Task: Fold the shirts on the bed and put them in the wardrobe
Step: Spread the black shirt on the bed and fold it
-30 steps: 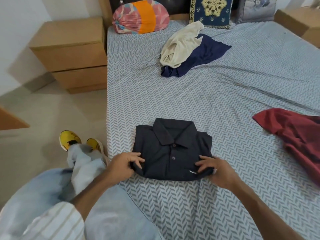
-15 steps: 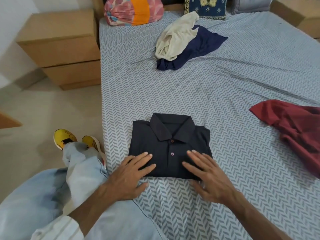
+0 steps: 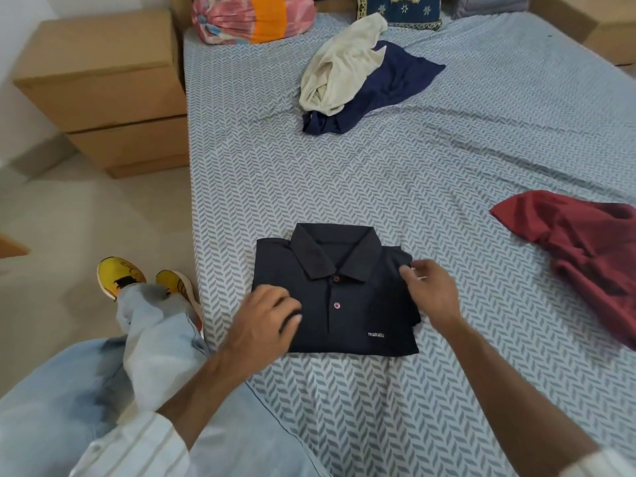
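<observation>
A dark polo shirt point(image 3: 347, 304), folded into a rectangle with its collar up, lies near the front left of the bed point(image 3: 430, 166). My left hand point(image 3: 265, 321) rests on its left half with bent fingers. My right hand point(image 3: 432, 290) is at its right edge, where thumb and fingertips pinch the shoulder fold. A crumpled cream shirt point(image 3: 340, 67) lies on top of a navy shirt point(image 3: 399, 84) farther up the bed. A maroon shirt point(image 3: 585, 249) lies unfolded at the right. No wardrobe is in view.
A wooden nightstand point(image 3: 103, 80) stands left of the bed. Pillows point(image 3: 254, 15) line the headboard, and a second nightstand point(image 3: 605, 25) is at the far right. My legs in light jeans and yellow shoes point(image 3: 120, 275) stand on the floor beside the bed.
Both hands lay flat on the shirt's lower edge half a second ago. Now the left has slid up onto the left half and the right has moved to the right shoulder edge.
</observation>
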A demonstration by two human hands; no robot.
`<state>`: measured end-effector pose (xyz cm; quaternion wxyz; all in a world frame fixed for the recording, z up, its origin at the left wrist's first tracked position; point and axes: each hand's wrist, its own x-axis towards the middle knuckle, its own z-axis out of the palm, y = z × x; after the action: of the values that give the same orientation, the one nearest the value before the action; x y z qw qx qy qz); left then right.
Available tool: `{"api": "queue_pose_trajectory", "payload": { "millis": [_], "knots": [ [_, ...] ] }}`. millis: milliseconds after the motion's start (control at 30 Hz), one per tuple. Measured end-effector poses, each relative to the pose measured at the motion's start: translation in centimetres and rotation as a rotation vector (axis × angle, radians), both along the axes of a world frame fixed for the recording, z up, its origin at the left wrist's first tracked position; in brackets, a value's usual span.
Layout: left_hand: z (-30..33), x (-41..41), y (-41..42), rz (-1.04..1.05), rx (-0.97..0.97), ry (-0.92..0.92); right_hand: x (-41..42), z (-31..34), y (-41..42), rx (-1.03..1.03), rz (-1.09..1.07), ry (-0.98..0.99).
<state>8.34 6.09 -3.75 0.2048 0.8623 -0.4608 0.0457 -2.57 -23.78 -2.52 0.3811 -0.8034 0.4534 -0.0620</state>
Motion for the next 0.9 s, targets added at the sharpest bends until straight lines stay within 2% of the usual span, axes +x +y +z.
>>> {"api": "queue_pose_trajectory", "payload": {
  "millis": [133,233,400,667,733,800,900],
  "knots": [
    [0.7,-4.0,-5.4,-0.294,0.054,0.054,3.4,-0.6,-3.0,0.245,-0.067,0.000],
    [0.6,-6.7,-9.5,-0.363,0.106,0.202,4.3,-0.8,-4.4,0.324,-0.097,-0.029],
    [-0.5,-8.6,-12.8,-0.421,0.205,0.333,5.2,-0.7,-5.6,0.319,-0.017,-0.020],
    [-2.5,-9.0,-12.7,-0.415,0.089,0.417,5.3,-1.6,-6.1,0.189,0.044,0.018],
    [-1.7,-8.6,-12.3,-0.380,0.050,0.559,4.8,-1.0,-5.5,0.167,0.032,0.020],
    [-0.4,-7.4,-11.2,-0.259,-0.061,0.657,4.0,-0.5,-4.6,0.156,0.002,0.019],
    [0.7,-3.9,-8.6,0.077,-0.282,0.477,2.5,0.5,-2.7,0.098,-0.026,0.105]
  ]
}}
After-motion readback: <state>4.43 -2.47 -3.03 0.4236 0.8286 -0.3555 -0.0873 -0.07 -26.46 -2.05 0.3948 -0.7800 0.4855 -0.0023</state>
